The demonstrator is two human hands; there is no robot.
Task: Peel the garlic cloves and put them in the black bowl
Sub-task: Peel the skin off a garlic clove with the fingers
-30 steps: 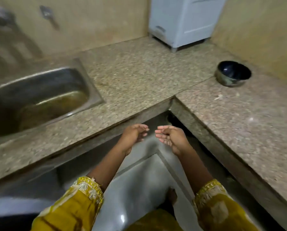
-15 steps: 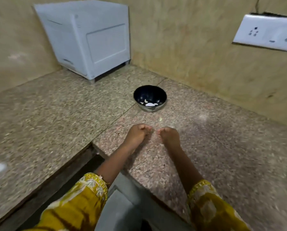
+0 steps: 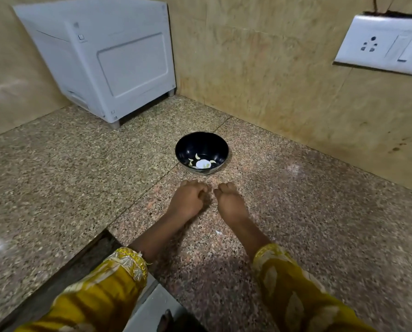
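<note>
The black bowl (image 3: pixel 201 142) stands on the granite counter (image 3: pixel 319 224) near the corner, with a few pale peeled garlic cloves (image 3: pixel 196 156) and a bright glare spot at its bottom. My left hand (image 3: pixel 188 202) and my right hand (image 3: pixel 231 202) lie side by side on the counter just in front of the bowl, backs up. Their fingertips curl down onto the stone close together. Anything under the fingers is hidden. A tiny white scrap of peel (image 3: pixel 218 232) lies between my forearms.
A white boxy appliance (image 3: pixel 104 63) sits in the back-left corner. A white socket panel (image 3: pixel 382 44) is on the right wall. The counter's inner edge drops away at lower left (image 3: pixel 80 264). Walls close off the back and right.
My view swung from the sink side to the corner with the bowl. Both hands came up from below the counter edge and settled on the stone in front of the bowl.
</note>
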